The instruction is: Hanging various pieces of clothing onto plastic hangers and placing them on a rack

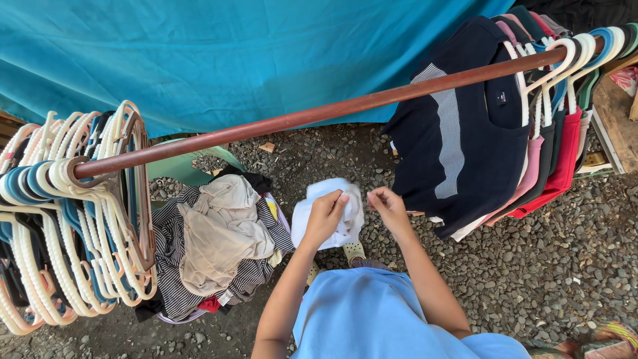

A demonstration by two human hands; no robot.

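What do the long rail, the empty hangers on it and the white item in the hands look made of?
Rail: probably metal pipe, matte reddish-brown paint or rust; wood is possible. Empty hangers: moulded plastic, smooth cream and blue. White item: soft fabric, crumpling in folds in the left hand, the right hand beside it.

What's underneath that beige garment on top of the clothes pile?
Under the beige garment lies a black-and-white striped cloth, with a red scrap showing at the bottom edge. Anything deeper is covered.
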